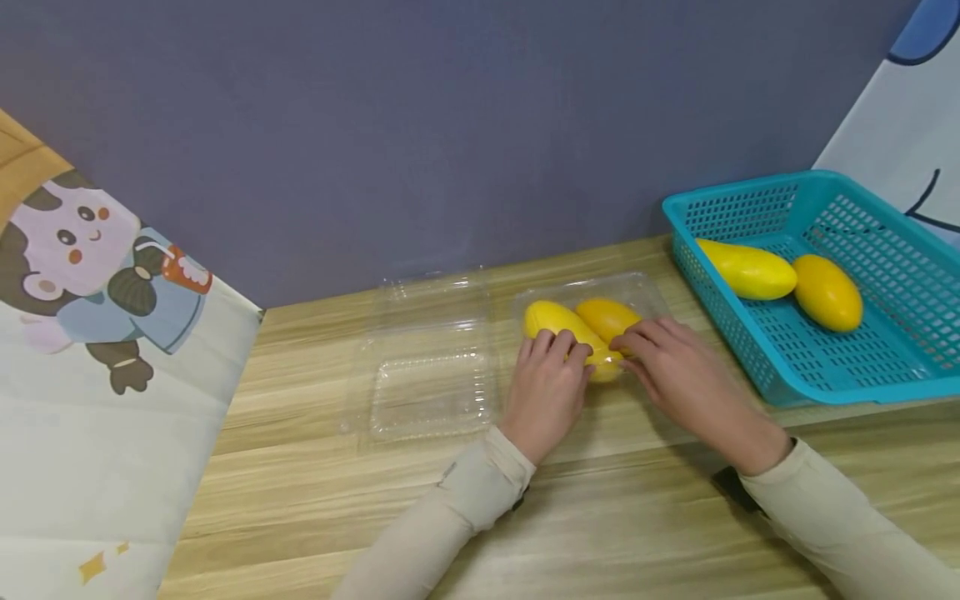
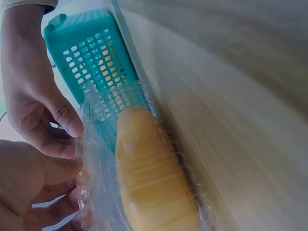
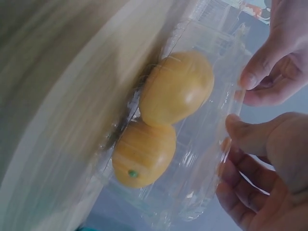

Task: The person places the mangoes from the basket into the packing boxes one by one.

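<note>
A clear plastic clamshell box (image 1: 633, 287) stands on the table in front of me, with a long yellow fruit (image 1: 553, 317) and an orange-yellow mango (image 1: 606, 315) inside. My left hand (image 1: 550, 387) pinches the near edge of the box between thumb and fingers. Close beside it, my right hand (image 1: 682, 375) pinches the same edge. From the right wrist, both fruits show through the plastic wall (image 3: 207, 130), and the lower mango (image 3: 144, 154) has a green stem spot. The left wrist view shows the long fruit (image 2: 149, 173) lying behind the plastic.
To the left, another clear clamshell (image 1: 431, 396) lies open on the wooden table (image 1: 300, 500). A teal perforated basket (image 1: 757, 367) at the right holds a long yellow fruit (image 1: 757, 271) and a mango (image 1: 827, 292). A grey-blue wall (image 1: 420, 150) rises behind the table.
</note>
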A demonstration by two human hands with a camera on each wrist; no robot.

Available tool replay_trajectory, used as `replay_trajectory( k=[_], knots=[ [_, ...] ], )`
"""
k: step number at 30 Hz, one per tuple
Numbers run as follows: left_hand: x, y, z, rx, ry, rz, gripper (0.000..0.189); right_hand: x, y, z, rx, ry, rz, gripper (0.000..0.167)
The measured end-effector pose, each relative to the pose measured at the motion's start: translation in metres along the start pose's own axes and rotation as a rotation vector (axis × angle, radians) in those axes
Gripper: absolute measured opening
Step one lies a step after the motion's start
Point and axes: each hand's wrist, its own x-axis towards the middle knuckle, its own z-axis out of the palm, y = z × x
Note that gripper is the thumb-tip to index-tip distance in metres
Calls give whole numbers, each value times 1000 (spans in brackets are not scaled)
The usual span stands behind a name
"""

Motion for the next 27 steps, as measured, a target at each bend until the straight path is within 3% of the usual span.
replay_trajectory(
  k=[15,27],
  knots=[
    [21,3,15,14,-20,-100,16,18,7,11,-32,53,34,21],
    [36,3,28,61,-16,-170,16,32,15,21,-22,15,102,21]
  ],
)
